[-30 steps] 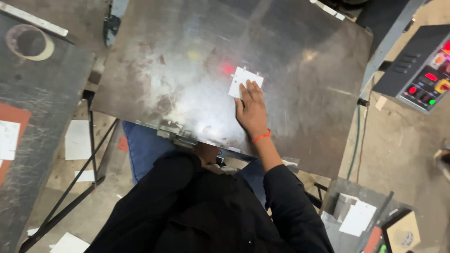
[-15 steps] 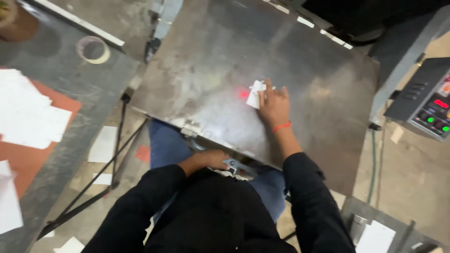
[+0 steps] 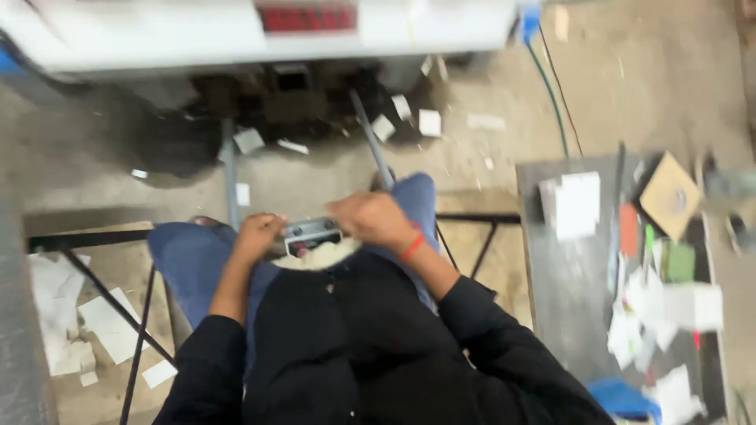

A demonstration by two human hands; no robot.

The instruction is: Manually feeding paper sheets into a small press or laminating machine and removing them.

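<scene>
A small grey metal device [image 3: 313,234] with a dark face lies in the lap, resting on blue trousers [image 3: 185,260] at the frame centre. The left hand [image 3: 258,234] touches its 9 o'clock end, fingers curled; whether they clamp it cannot be told. The right hand [image 3: 372,220], with a red band [image 3: 411,247] on the wrist, covers its 3 o'clock end, fingers bent together; blur hides the grip. At 3 o'clock stands a grey table [image 3: 563,291] carrying white paper [image 3: 579,205] and a tan square card [image 3: 670,195]. Paper scraps [image 3: 110,324] litter the floor at 8 o'clock.
</scene>
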